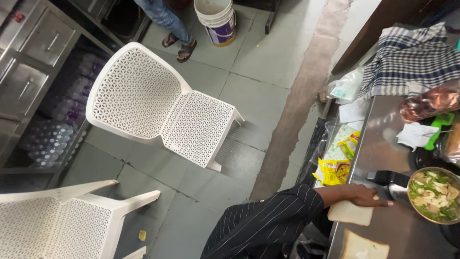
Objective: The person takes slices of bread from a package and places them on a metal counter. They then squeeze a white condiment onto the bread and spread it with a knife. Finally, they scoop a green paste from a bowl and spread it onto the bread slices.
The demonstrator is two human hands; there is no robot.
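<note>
- The steel surface (pixel 383 139) runs along the right edge.
- On it lie two bread slices (pixel 351 213) (pixel 365 247), a steel bowl (pixel 433 195) of chopped greens, crumpled paper (pixel 415 135), a green tool (pixel 438 125) and a checked cloth (pixel 412 57).
- The tiled floor (pixel 258 72) carries two white chairs (pixel 158 105) (pixel 72 220) and a white bucket (pixel 218 21).

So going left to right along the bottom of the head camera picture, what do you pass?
White perforated plastic chair → black pinstriped sleeve → hand on a white bread slice → round metal bowl of chopped greens.
</note>
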